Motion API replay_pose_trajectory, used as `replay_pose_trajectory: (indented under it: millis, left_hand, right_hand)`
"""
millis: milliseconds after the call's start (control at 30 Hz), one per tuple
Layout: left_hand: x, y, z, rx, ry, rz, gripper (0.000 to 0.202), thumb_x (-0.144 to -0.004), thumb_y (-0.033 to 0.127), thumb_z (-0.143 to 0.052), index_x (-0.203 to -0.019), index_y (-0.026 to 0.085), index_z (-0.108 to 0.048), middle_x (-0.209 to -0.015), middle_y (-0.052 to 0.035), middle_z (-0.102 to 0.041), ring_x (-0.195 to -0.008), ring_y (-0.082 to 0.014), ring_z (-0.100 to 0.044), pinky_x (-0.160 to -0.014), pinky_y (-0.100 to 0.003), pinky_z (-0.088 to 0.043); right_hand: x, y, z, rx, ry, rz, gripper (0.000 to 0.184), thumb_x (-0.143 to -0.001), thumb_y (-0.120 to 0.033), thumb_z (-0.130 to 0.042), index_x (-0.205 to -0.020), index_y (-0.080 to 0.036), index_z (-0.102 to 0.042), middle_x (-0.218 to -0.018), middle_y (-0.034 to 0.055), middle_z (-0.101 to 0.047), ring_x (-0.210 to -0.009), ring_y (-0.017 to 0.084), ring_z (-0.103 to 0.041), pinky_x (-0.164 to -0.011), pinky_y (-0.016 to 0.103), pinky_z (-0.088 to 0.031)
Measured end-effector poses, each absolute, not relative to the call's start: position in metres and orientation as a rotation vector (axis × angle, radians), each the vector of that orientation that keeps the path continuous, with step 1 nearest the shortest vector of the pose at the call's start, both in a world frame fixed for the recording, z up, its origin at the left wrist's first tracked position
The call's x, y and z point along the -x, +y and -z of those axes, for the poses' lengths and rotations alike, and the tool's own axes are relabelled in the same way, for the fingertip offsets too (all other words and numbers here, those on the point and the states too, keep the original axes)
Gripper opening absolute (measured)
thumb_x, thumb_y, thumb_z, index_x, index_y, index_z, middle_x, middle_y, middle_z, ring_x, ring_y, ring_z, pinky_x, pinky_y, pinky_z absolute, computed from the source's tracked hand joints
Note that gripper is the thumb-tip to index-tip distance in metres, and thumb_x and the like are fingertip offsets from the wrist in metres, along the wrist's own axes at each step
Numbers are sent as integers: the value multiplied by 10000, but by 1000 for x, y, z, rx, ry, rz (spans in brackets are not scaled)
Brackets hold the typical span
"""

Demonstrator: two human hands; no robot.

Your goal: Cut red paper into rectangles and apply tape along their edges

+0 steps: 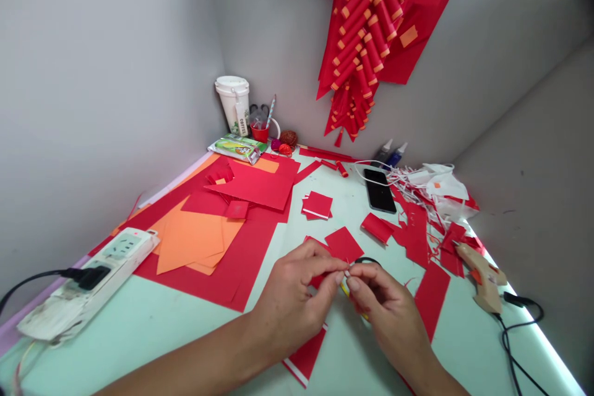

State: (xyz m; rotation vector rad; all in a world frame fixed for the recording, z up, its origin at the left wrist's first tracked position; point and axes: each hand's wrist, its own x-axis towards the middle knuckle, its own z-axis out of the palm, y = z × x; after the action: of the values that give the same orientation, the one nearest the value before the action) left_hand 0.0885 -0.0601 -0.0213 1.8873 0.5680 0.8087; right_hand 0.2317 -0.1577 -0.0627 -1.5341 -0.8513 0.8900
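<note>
My left hand [301, 288] and my right hand [390, 309] meet over the table, thumbs and forefingers pinched together at the fingertips. A tiny reddish-white piece shows between them, too small to name. Partly hidden behind my right hand lies a thing with a black loop [368, 260] and a yellow edge. Just beyond my fingers are red paper squares [344, 242]. Under my left wrist lies a red piece of paper with white edges [306, 356]. A red paper strip [432, 300] lies to the right of my right hand.
At left are a power strip [88, 288], orange paper [190, 241] and large red sheets [264, 182]. A phone [379, 190], a heap of paper scraps [417, 189] and a glue gun [485, 278] lie right. A cup [233, 105] stands at the back; red paper firecrackers [366, 31] hang above.
</note>
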Motion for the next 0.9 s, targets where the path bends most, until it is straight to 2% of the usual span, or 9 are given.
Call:
replay_pose_trajectory:
  millis: [600, 900]
  left_hand:
    - [-91, -61, 26, -1879, 570, -844, 214, -864, 156, -601, -1000, 237, -745, -833, -23, -637, -763, -122, -639, -693, -226, -519]
    - [-93, -64, 23, -1949, 554, -922, 207, -842, 123, -582, -952, 188, -746, -799, -41, -640, -727, -132, -633, -659, -234, -522]
  right_hand:
    - [-233, -157, 64, 1530, -842, -904, 228, -831, -451, -656, -858, -225, -673, -645, -40, -535, -570, 103, -455, -529, 207, -386]
    - [-229, -157, 62, 1555, -827, -895, 255, -833, -461, -648, -870, -210, -671, -669, -25, -552, -586, 121, -475, -543, 223, -399]
